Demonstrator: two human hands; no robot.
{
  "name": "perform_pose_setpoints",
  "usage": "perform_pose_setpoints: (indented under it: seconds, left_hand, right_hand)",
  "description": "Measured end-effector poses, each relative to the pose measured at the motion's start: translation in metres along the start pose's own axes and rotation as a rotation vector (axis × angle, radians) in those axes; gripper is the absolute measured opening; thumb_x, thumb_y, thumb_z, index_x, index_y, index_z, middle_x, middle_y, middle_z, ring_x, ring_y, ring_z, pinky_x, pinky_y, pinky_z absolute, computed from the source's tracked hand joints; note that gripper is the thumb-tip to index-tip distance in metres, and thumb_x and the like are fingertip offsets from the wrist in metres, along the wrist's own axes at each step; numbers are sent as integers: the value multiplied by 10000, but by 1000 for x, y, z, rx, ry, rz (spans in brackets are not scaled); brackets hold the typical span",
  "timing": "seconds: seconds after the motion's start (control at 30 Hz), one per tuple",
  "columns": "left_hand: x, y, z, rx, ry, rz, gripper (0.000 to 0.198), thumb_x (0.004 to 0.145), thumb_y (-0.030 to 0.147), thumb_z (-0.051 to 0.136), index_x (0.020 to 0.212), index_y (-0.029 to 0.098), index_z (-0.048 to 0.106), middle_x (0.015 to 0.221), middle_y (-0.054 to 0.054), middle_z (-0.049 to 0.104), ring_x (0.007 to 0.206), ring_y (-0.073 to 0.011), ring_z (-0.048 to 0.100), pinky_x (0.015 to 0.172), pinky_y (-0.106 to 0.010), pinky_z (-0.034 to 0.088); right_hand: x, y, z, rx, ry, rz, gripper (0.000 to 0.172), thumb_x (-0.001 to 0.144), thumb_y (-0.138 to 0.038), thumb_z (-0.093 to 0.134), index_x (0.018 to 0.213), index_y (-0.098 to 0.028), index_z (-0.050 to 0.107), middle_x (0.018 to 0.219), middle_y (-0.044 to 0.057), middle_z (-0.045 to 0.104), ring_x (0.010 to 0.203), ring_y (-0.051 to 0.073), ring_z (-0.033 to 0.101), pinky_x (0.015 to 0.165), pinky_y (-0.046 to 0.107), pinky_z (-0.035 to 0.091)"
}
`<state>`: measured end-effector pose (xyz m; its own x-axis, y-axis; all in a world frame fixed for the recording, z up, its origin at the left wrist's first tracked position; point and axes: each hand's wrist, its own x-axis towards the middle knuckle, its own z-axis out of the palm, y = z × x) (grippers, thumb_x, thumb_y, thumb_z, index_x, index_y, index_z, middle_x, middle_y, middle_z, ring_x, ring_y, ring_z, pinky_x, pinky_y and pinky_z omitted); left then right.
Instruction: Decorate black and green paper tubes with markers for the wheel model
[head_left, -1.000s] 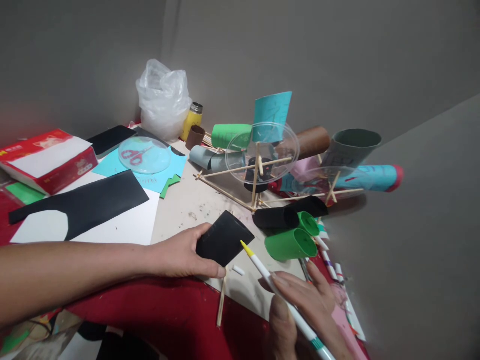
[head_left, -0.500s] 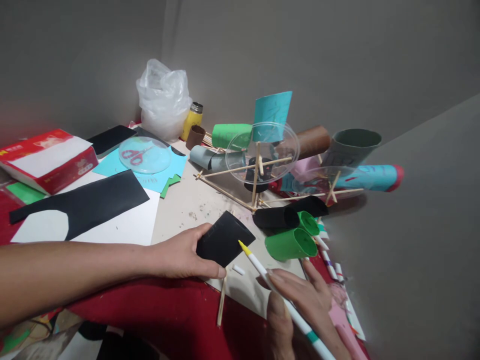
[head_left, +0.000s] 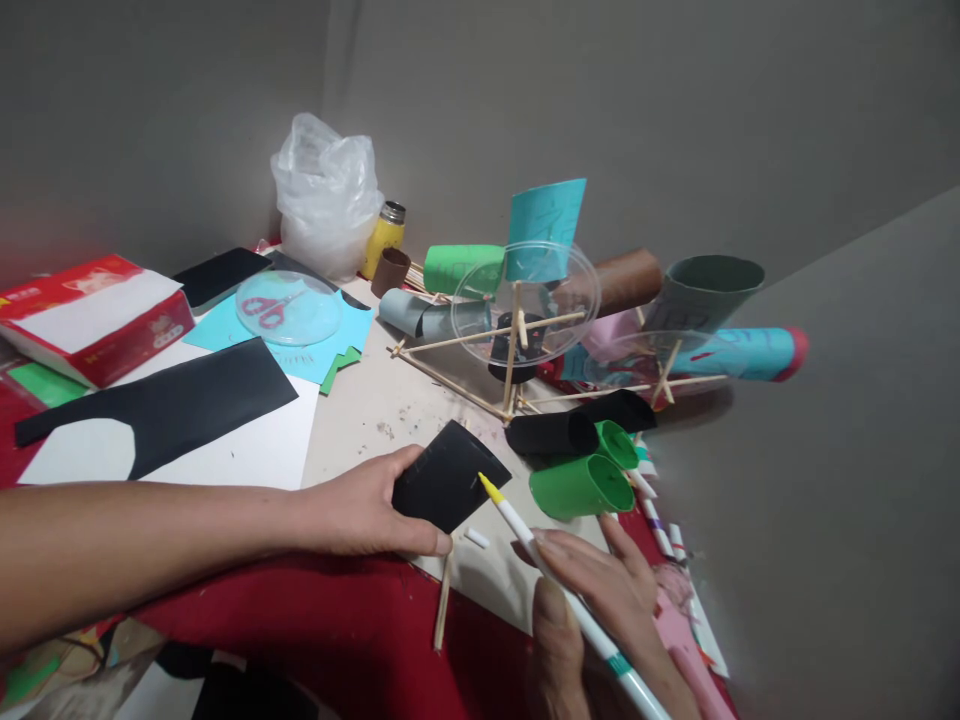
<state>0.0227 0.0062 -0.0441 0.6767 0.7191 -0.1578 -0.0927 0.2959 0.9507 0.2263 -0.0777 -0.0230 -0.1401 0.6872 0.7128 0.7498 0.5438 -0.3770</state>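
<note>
Nearest, the right hand (head_left: 592,600) is closed round a white marker (head_left: 559,585), fingers laid over the barrel and thumb under it. The marker's yellow tip meets the near right edge of the black paper piece (head_left: 448,472). The left hand (head_left: 360,512), reaching in from the left, pinches that piece at its near left edge, thumb on top and fingers under. The piece sits tilted over the pale board (head_left: 375,410), near the middle of the table; whether it rests on the board I cannot tell.

The piece looks light, thin and bendy, and would likely crease under a hard pinch. An edge grip close to the tip seems soundest. The marker looks stiff, light and smooth, and is best held low on the barrel.

Counted, there is one marker, one black piece, one loose stick (head_left: 442,605) and one small white bit (head_left: 475,539). Farther right lie two green rolls (head_left: 581,487) beside one black roll (head_left: 551,435). A third green roll (head_left: 461,268) lies beyond the stick frame (head_left: 480,345). Two clear discs show for certain — one on the frame (head_left: 559,300), one (head_left: 315,320) over the single scissors (head_left: 264,310). At the far left stand one red box (head_left: 90,315), one plastic bag (head_left: 326,200) and one yellow bottle (head_left: 384,240).
</note>
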Motion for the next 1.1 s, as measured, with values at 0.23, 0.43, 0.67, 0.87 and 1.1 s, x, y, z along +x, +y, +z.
perform_pose_setpoints:
  seconds: [0.23,0.43,0.67,0.87,1.1]
  left_hand:
    - [1,-1,0,13,4,1,536,688,285,811,1152,168,570,959,-1,613,881,-177,560,778,-280,471]
    - [1,-1,0,-3,-6,11,545,693,269,806,1172,169,566,989,-6,627,895,-180,575,795,-283,477]
    - [1,-1,-1,19,10,-11,570,684,293,809,1183,171,563,1001,-13,626,923,-200,582,794,-295,478]
    - [2,-2,-1,48,40,-49,617,653,331,822,1182,164,553,1018,-29,633,950,-224,592,802,-312,472]
    - [1,-1,0,42,42,-59,594,655,317,814,1162,162,545,968,-12,617,889,-198,568,774,-306,463]
  right_hand:
    - [0,-3,2,-11,27,11,215,942,-116,566,1100,-230,657,941,38,736,864,219,716,1098,604,396]
    - [-1,0,2,-15,50,-25,194,928,-93,587,1057,-212,672,905,12,727,824,195,722,1090,579,428]
    - [0,-1,2,-2,49,-24,177,941,-113,580,1062,-204,670,903,27,733,835,199,723,1083,577,441]
    - [-2,-2,5,-43,92,-60,165,1020,-267,518,948,-195,649,791,28,719,765,184,718,1045,540,465]
    - [-3,6,2,-25,-46,-180,123,972,-161,543,990,-197,659,813,0,744,759,165,733,1105,453,428]
